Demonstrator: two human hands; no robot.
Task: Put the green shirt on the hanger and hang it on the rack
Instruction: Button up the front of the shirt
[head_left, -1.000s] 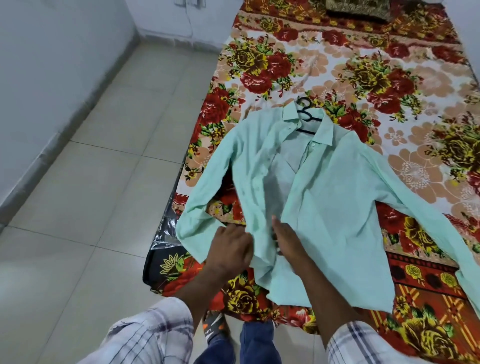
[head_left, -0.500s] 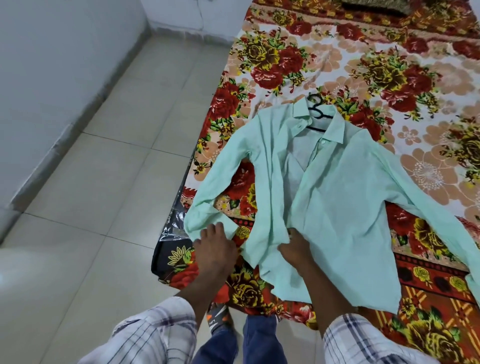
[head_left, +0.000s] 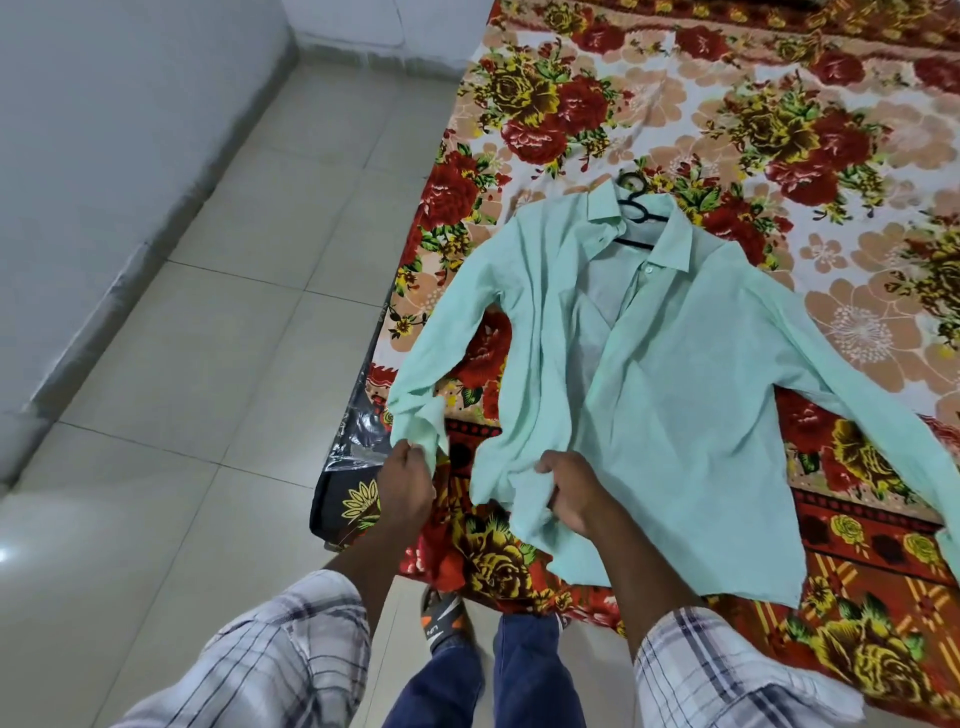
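Floor: pale tiled floor fills the left side, running up to a grey wall.
Left hand: the left hand reaches forward from a plaid sleeve at the bed's near left corner, fingers curled, pinching the cuff of the shirt's left-lying sleeve between thumb and fingers.
Foot: a sandalled foot and blue trousers show below, between the forearms, just off the bed's near edge.
Right hand: the right hand is closed in a fist on the bunched lower front edge of the shirt, knuckles up, forearm angled in from the lower right.
Green shirt: the green shirt lies spread, front up, on the bed near its near edge, collar away from the person, one sleeve trailing toward the left corner and the other stretching off toward the right edge.
Hanger: the black hanger sits inside the collar, its hook poking out onto the bedsheet.
Bed: a floral bedsheet in red, yellow and peach covers the bed; a black plastic wrap shows at the near left corner.
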